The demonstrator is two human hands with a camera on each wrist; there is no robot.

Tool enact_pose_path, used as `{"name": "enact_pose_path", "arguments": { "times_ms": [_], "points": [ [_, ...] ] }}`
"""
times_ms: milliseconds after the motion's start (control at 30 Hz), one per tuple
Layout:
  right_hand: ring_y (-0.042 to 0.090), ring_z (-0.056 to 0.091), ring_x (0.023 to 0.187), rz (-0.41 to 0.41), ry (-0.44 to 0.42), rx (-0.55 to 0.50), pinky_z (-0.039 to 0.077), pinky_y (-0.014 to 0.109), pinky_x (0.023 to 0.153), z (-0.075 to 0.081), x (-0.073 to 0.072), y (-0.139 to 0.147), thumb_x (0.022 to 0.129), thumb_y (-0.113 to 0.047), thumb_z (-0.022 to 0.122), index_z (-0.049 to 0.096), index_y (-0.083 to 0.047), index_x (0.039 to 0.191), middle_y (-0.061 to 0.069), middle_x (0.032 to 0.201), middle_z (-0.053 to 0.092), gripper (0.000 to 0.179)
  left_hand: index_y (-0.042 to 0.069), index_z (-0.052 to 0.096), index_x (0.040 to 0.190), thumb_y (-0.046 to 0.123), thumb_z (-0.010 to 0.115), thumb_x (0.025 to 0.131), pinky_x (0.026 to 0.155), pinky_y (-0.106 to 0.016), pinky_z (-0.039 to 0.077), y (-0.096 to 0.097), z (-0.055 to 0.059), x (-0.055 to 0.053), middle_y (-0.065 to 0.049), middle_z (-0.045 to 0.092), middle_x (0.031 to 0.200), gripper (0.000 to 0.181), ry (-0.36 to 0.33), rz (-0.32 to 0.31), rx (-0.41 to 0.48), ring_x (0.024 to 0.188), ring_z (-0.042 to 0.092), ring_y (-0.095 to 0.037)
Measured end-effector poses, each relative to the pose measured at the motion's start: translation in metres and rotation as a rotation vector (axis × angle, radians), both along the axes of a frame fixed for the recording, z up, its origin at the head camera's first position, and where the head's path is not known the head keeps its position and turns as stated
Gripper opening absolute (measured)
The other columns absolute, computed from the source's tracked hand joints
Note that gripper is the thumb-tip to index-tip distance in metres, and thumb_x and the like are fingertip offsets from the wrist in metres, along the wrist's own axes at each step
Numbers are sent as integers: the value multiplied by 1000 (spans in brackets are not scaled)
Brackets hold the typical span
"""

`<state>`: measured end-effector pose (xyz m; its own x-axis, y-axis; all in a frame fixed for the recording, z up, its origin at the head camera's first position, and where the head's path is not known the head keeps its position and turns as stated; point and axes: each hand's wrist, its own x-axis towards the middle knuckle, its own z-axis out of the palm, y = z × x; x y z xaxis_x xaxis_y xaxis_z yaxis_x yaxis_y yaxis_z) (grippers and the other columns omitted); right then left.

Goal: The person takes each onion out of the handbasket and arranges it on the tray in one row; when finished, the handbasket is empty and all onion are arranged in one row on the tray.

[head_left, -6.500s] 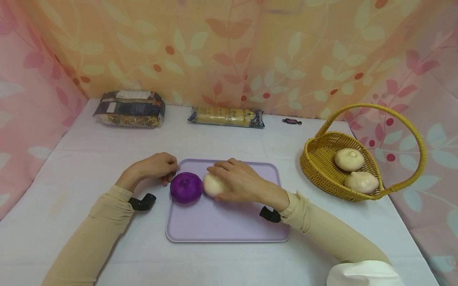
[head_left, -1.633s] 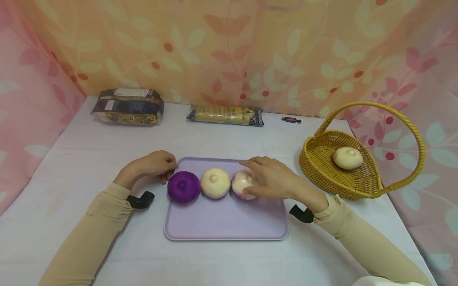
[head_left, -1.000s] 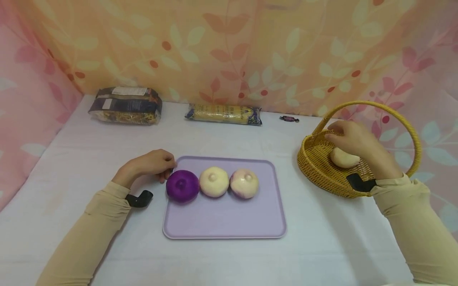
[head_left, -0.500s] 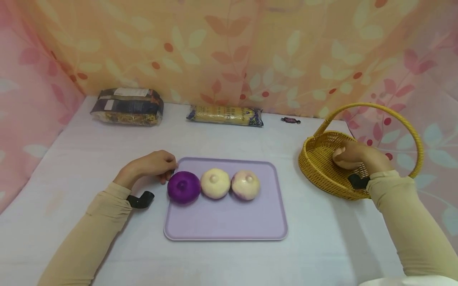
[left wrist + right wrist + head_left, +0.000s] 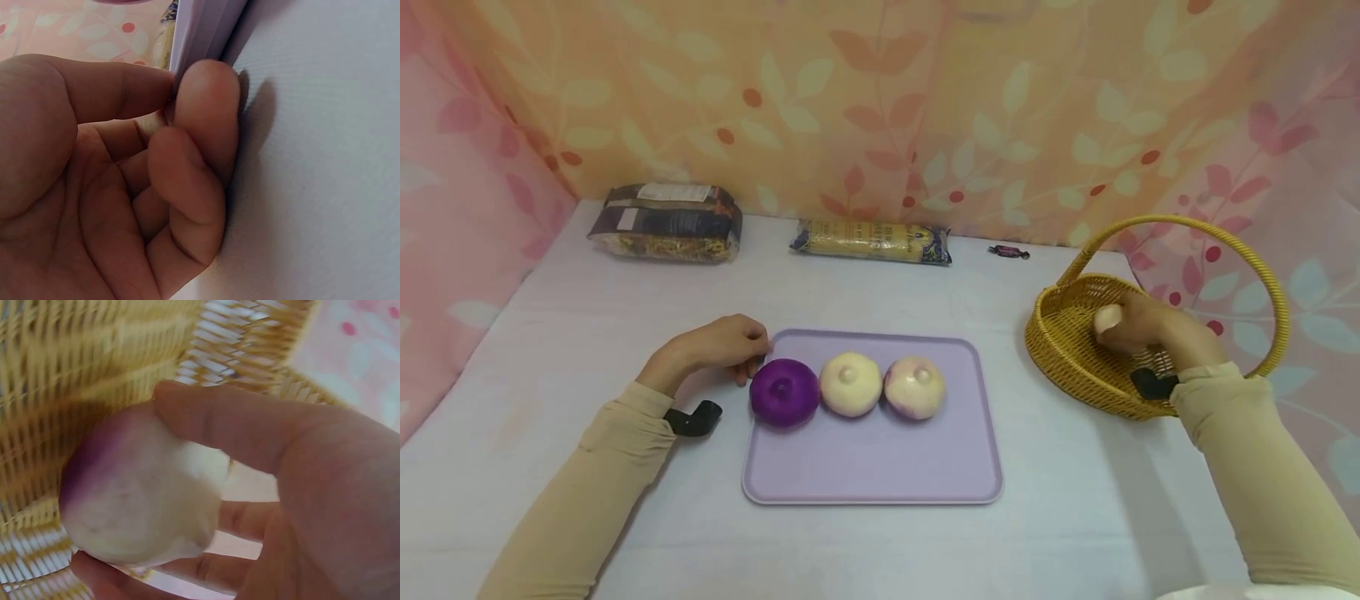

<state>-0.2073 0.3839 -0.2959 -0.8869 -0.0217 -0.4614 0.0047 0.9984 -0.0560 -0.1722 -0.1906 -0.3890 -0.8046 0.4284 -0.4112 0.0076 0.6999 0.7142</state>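
Observation:
My right hand (image 5: 1142,323) is inside the wicker basket (image 5: 1052,358) and grips a white onion with a purple patch (image 5: 137,494), thumb on one side and fingers on the other. In the head view the hand covers most of this onion. My left hand (image 5: 722,343) pinches the left edge of the lilac tray (image 5: 880,467) between thumb and curled finger, as the left wrist view shows. On the tray, a purple onion (image 5: 785,393), a cream onion (image 5: 851,384) and a white onion with purple tints (image 5: 914,388) sit in a row.
Along the back lie a dark bag of pasta (image 5: 666,223), a long yellow packet (image 5: 871,242) and a small wrapped candy (image 5: 1009,252). The basket's tall handle (image 5: 1247,250) arches over the right side. Floral cloth (image 5: 880,108) hangs behind and at both sides of the white table.
My right hand placed the cream and the purple-tinted onions beside the purple one, then moved right into the basket and took hold of the onion there. My left hand stayed at the tray edge.

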Motion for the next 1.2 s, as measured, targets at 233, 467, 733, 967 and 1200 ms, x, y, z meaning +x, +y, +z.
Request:
{"name": "enact_pose_path", "arguments": {
  "times_ms": [233,467,733,967,1200],
  "points": [
    [47,52,103,11,160,-62,45,61,79,19,24,-27,89,-54,59,31,9,140,34,121,52,87,1,59,86,15,48,99,57,-28,50,-1,0,1,-4,60,67,22,-6,0,1,55,61,-13],
    [43,51,108,87,384,-180,48,62,80,36,63,-76,85,-52,68,38,-6,143,29,127,48,80,1,59,85,16,49,99,57,-29,50,-1,1,0,-4,60,67,23,1,4,-1,55,62,-14],
    [35,57,106,310,511,-256,52,54,83,16,92,-123,83,-38,74,46,-10,141,20,127,53,70,2,59,83,17,49,99,57,-29,50,0,0,-1,-3,61,66,24,9,1,-6,55,62,-14],
    [24,61,97,417,458,-207,53,46,77,-21,101,-144,79,-39,77,53,-12,136,10,114,61,68,1,59,83,17,49,99,58,-29,50,1,0,1,-4,61,66,24,1,2,2,55,62,-14],
    [21,62,95,409,398,-199,52,43,74,-43,103,-151,76,-46,79,52,-16,137,6,116,62,72,2,59,83,17,48,99,58,-29,50,0,3,1,-4,61,67,24,12,0,-3,56,62,-15]
  ]
}}
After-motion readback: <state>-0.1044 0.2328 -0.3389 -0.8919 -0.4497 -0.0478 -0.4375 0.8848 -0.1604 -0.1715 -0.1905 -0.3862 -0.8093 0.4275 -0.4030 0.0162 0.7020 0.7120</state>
